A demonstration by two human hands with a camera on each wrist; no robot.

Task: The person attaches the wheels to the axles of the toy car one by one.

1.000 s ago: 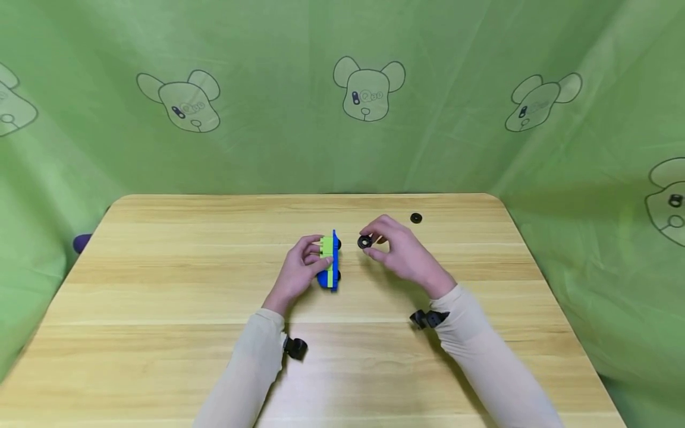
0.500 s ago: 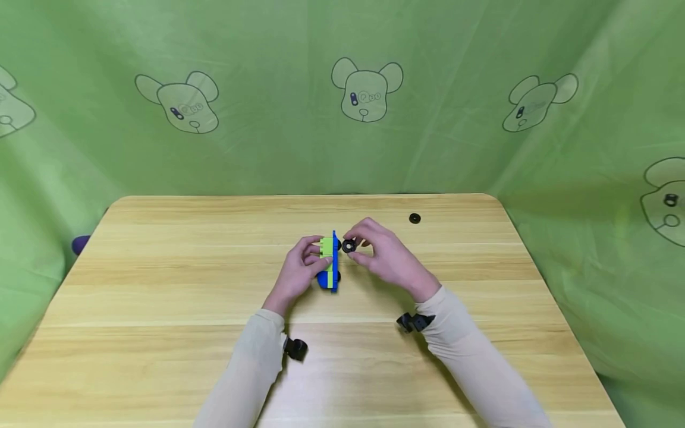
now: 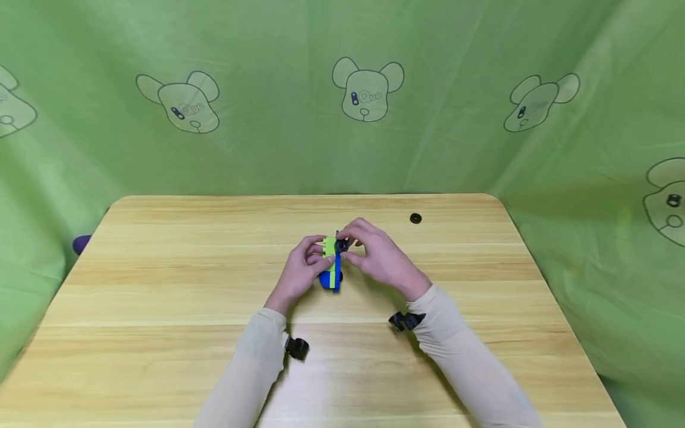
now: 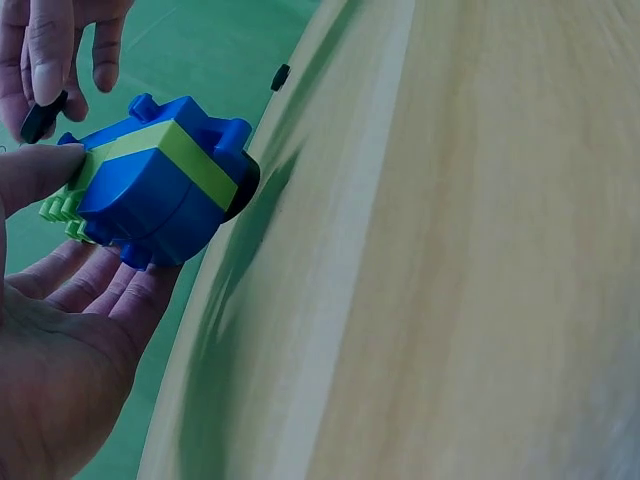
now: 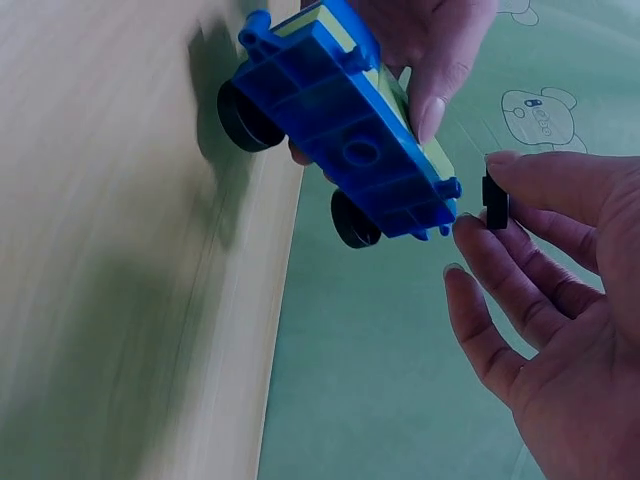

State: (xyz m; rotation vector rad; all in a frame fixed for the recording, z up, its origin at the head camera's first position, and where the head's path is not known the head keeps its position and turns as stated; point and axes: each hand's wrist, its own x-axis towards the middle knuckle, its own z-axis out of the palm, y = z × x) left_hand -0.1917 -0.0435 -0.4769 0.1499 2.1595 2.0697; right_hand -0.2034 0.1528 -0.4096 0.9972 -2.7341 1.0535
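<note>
"So, what is lying nearest the wearer?"

"Two pale sleeves (image 3: 243,362) are slanting over the wooden tabletop (image 3: 160,356), one from seven o'clock, the other from between four and five; each is bearing a black wrist device (image 3: 298,349)."

"And the left hand?"

"The left hand (image 3: 298,271) is clamping a blue and lime-green toy car (image 5: 350,125) at mid-table, thumb on one face, fingers on the other; the car is tilting onto its side, its rounded blue end pointing to six o'clock, its underside facing three; two mounted wheels (image 5: 250,118) are sitting along its lower edge."

"Is the right hand holding anything?"

"Yes; the right hand (image 3: 377,258) is working close by at three o'clock, pinching a loose wheel (image 5: 497,205) just beside a bare blue stub (image 5: 447,188); a narrow gap is showing between them in the right wrist view."

"Farther off?"

"Something purple (image 3: 81,244) is peeking past the table's edge toward nine; another black wheel (image 3: 415,218) is lying flat toward two o'clock from the car; beyond, at twelve, a green curtain (image 3: 278,154) is hanging, animal-head outlines (image 3: 365,92) running across it."
</note>
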